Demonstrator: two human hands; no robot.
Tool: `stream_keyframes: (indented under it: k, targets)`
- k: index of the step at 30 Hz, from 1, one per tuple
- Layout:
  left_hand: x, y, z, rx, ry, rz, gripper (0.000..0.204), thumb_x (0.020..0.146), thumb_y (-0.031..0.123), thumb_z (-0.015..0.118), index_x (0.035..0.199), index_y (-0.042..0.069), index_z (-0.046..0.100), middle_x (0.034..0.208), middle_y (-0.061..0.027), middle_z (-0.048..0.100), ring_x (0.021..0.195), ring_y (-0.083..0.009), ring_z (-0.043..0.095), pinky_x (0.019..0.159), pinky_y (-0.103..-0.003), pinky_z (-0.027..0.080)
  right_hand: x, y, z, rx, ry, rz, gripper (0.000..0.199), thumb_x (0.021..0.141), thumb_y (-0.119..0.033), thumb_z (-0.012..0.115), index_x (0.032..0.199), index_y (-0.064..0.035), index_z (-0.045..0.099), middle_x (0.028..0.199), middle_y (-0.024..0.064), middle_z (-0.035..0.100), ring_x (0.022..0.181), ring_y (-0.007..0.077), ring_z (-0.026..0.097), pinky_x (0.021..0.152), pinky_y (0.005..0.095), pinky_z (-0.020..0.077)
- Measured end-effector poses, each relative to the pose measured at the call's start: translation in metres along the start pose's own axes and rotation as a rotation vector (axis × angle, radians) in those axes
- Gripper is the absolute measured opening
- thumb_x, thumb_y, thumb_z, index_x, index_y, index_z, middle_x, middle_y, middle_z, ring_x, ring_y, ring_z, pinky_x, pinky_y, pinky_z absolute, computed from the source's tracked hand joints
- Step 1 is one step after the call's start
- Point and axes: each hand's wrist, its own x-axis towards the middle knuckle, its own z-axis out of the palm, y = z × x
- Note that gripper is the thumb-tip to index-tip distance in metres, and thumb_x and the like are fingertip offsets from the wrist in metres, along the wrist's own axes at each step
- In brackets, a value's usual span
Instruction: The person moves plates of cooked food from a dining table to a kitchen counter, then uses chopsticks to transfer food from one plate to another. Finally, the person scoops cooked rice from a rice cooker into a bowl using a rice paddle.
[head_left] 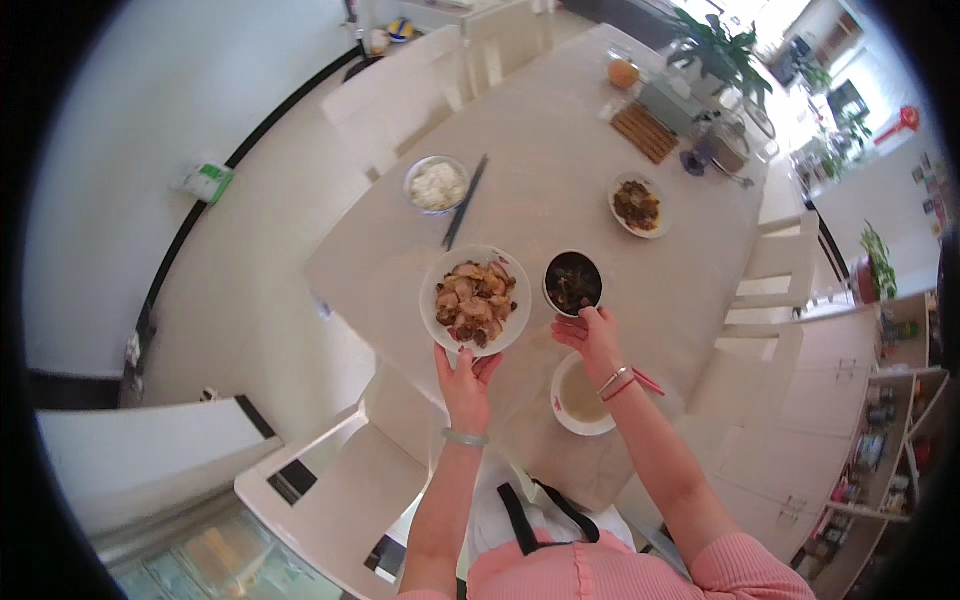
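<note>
My left hand (465,385) grips the near rim of a white plate (524,305), thumb over the edge. The plate is heaped with browned food slices (475,303), seemingly meat. My right hand (592,342) pinches the near rim of a small bowl (549,272) with a dark inside; dark food pieces lie in it. Plate and bowl are side by side, a short gap between them. Whether they rest on the table or are slightly lifted, I cannot tell. Below my right wrist is a white bowl (557,408) of pale soupy liquid, partly covered by my forearm.
On the pale table (540,170) are a rice bowl (437,187), dark chopsticks (466,203), a plate of dark food (654,232) and red chopsticks (649,382). Farther off stand a slatted wooden mat (645,133), a glass kettle (728,148) and a potted plant (720,50). White chairs (400,85) surround the table.
</note>
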Motion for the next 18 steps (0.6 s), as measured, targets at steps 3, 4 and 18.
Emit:
stream_keyframes:
  k: [3, 4, 18]
  targets:
    - [-0.042, 0.02, -0.021, -0.054, 0.072, 0.076, 0.053, 0.094, 0.006, 0.047, 0.144, 0.013, 0.03, 0.127, -0.0137, 0.053, 0.099, -0.0293, 0.065, 0.088, -0.041, 0.057, -0.027, 0.012, 0.008, -0.078, -0.082, 0.011, 0.02, 0.09, -0.01, 0.045, 0.106, 0.0011, 0.045, 0.086, 0.0175, 0.063, 0.069, 0.0262, 0.067, 0.065, 0.0399, 0.0609]
    - [-0.052, 0.026, -0.021, -0.067, 0.084, 0.113, 0.053, 0.094, 0.006, 0.047, 0.144, 0.013, 0.03, 0.127, -0.014, 0.053, 0.099, -0.0296, 0.065, 0.087, -0.041, 0.058, -0.03, 0.009, 0.013, -0.097, -0.122, 0.013, 0.018, 0.089, -0.01, 0.045, 0.104, 0.0007, 0.045, 0.084, 0.0166, 0.062, 0.065, 0.0249, 0.065, 0.062, 0.04, 0.0608]
    - [-0.33, 0.149, -0.108, -0.32, 0.436, 0.445, 0.057, 0.091, 0.002, 0.046, 0.144, 0.012, 0.027, 0.125, -0.0153, 0.053, 0.092, -0.0294, 0.066, 0.085, -0.042, 0.058, -0.262, 0.038, 0.117, -0.583, -0.639, 0.156, 0.013, 0.088, -0.014, 0.05, 0.09, -0.0005, 0.049, 0.067, 0.0119, 0.06, 0.049, 0.02, 0.059, 0.049, 0.0385, 0.0574]
